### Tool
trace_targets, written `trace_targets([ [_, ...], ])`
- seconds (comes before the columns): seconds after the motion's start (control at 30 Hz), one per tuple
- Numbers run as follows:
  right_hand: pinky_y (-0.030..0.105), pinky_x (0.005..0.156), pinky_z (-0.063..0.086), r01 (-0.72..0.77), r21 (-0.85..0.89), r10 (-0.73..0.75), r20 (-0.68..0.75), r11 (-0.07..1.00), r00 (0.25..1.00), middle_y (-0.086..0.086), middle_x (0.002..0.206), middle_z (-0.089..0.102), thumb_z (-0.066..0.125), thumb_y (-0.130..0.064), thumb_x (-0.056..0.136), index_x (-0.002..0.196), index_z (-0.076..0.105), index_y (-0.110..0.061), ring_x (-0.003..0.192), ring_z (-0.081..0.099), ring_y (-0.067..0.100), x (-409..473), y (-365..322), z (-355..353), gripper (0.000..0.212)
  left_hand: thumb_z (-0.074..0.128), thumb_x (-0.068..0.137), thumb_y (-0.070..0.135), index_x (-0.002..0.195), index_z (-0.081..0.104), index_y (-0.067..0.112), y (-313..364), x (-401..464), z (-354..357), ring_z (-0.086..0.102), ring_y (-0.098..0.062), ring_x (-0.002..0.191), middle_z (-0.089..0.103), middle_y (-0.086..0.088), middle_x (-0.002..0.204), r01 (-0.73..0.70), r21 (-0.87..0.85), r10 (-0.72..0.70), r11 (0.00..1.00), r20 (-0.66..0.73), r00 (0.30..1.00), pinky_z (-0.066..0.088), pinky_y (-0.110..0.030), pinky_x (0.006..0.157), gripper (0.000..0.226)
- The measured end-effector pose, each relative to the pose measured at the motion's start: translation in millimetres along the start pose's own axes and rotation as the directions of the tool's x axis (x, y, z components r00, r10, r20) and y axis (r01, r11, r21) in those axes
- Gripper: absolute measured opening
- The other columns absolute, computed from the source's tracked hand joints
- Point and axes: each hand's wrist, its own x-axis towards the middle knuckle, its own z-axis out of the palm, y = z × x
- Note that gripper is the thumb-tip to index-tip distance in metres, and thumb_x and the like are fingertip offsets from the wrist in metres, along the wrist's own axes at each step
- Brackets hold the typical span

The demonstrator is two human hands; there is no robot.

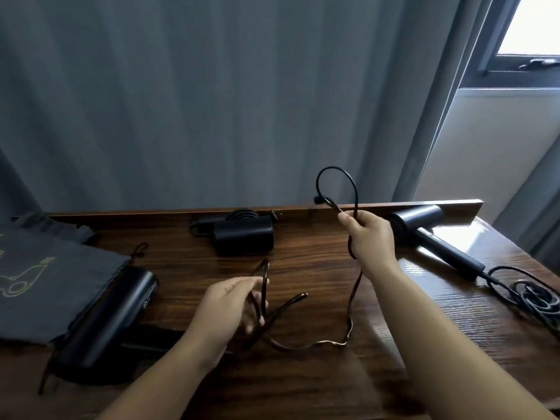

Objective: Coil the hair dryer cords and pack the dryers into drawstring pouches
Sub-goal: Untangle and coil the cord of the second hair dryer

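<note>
A black hair dryer (112,316) lies at the front left of the wooden table (303,374), its handle pointing right under my left forearm. Its black cord (351,304) runs between my hands. My left hand (224,313) grips a few folded loops of it just above the table. My right hand (369,237) pinches the cord higher up, a loop arching above the fingers. A second dryer (242,236) sits at the back middle with its cord bundled behind. A third dryer (436,237) lies at the right, its cord (533,295) loosely piled.
A dark grey drawstring pouch (45,283) with a printed dryer outline lies flat at the left, partly under the front dryer. A raised wooden ledge (151,214) runs along the table's back. Grey curtains hang behind, and a window is at the upper right.
</note>
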Motion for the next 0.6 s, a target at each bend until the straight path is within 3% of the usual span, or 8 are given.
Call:
trace_targets([
  [0.07, 0.040, 0.087, 0.054, 0.012, 0.019, -0.011, -0.040, 1.000, 0.999, -0.008, 0.076, 0.072, 0.066, -0.039, 0.094, 0.093, 0.077, -0.023, 0.082, 0.067, 0.013, 19, 1, 15, 0.019, 0.037, 0.105, 0.008, 0.112, 0.071, 0.008, -1, 1, 3, 0.065, -0.023, 0.066, 0.070, -0.015, 0.083, 0.020, -0.110, -0.018, 0.994, 0.020, 1.000, 0.050, -0.031, 0.055, 0.034],
  [0.13, 0.038, 0.080, 0.052, 0.012, 0.057, -0.009, -0.058, 0.998, 0.998, -0.013, 0.068, 0.064, 0.063, -0.040, 0.096, 0.095, 0.076, -0.023, 0.073, 0.060, 0.010, 38, -1, 29, 0.021, 0.036, 0.104, 0.004, 0.115, 0.069, 0.004, -3, 4, 3, 0.068, -0.026, 0.072, 0.069, -0.017, 0.089, 0.060, -0.261, -0.056, 0.964, 0.021, 0.998, 0.056, -0.032, 0.061, 0.035],
  [0.2, 0.038, 0.077, 0.050, -0.003, 0.065, 0.003, -0.005, 0.998, 1.000, -0.012, 0.070, 0.063, 0.061, -0.043, 0.097, 0.099, 0.074, -0.023, 0.073, 0.059, 0.011, 56, -3, 41, 0.024, 0.036, 0.103, 0.001, 0.116, 0.068, 0.002, -4, 6, 3, 0.071, -0.030, 0.079, 0.069, -0.020, 0.093, 0.105, -0.397, -0.109, 0.912, 0.012, 0.994, 0.059, -0.035, 0.067, 0.034],
  [0.27, 0.040, 0.091, 0.051, -0.043, -0.018, 0.044, 0.116, 0.999, 0.992, -0.004, 0.104, 0.071, 0.059, -0.049, 0.097, 0.120, 0.068, -0.021, 0.100, 0.064, 0.017, 68, -4, 52, 0.038, 0.036, 0.102, -0.001, 0.117, 0.067, 0.001, -4, 8, 2, 0.074, -0.032, 0.082, 0.069, -0.023, 0.102, 0.136, -0.480, -0.154, 0.866, 0.003, 0.988, 0.061, -0.036, 0.069, 0.034],
  [0.33, 0.039, 0.108, 0.043, -0.065, -0.121, 0.086, 0.179, 0.991, 0.980, 0.003, 0.139, 0.058, 0.057, -0.054, 0.096, 0.141, 0.054, -0.019, 0.129, 0.053, 0.023, 75, -3, 57, 0.057, 0.037, 0.101, -0.004, 0.120, 0.065, 0.000, -4, 12, 0, 0.075, -0.034, 0.088, 0.066, -0.029, 0.111, 0.143, -0.542, -0.172, 0.828, -0.004, 0.985, 0.062, -0.036, 0.070, 0.034],
  [0.37, 0.037, 0.112, 0.039, -0.055, -0.140, 0.080, 0.177, 0.989, 0.981, 0.003, 0.145, 0.053, 0.055, -0.054, 0.097, 0.145, 0.050, -0.019, 0.135, 0.048, 0.023, 76, -2, 57, 0.059, 0.036, 0.101, -0.005, 0.122, 0.063, -0.002, -4, 14, 0, 0.075, -0.036, 0.090, 0.065, -0.031, 0.112, 0.139, -0.568, -0.174, 0.811, -0.007, 0.985, 0.061, -0.038, 0.072, 0.035],
  [0.47, 0.030, 0.107, 0.036, 0.023, -0.115, -0.013, 0.089, 0.993, 0.996, 0.002, 0.142, 0.055, 0.051, -0.046, 0.101, 0.138, 0.056, -0.017, 0.134, 0.048, 0.018, 66, 5, 46, 0.047, 0.035, 0.101, -0.007, 0.125, 0.061, -0.002, -3, 15, -1, 0.073, -0.037, 0.097, 0.067, -0.031, 0.112, 0.126, -0.593, -0.162, 0.795, -0.008, 0.987, 0.058, -0.039, 0.082, 0.036],
  [0.6, 0.032, 0.107, 0.035, 0.025, -0.082, -0.030, -0.063, 0.996, 0.998, 0.005, 0.128, 0.056, 0.044, -0.036, 0.105, 0.125, 0.064, -0.014, 0.124, 0.050, 0.019, 42, 19, 22, 0.035, 0.034, 0.101, -0.008, 0.137, 0.053, 0.001, -1, 12, 6, 0.073, -0.037, 0.100, 0.071, -0.028, 0.110, 0.118, -0.607, -0.139, 0.786, 0.012, 0.990, 0.063, -0.035, 0.077, 0.041],
])
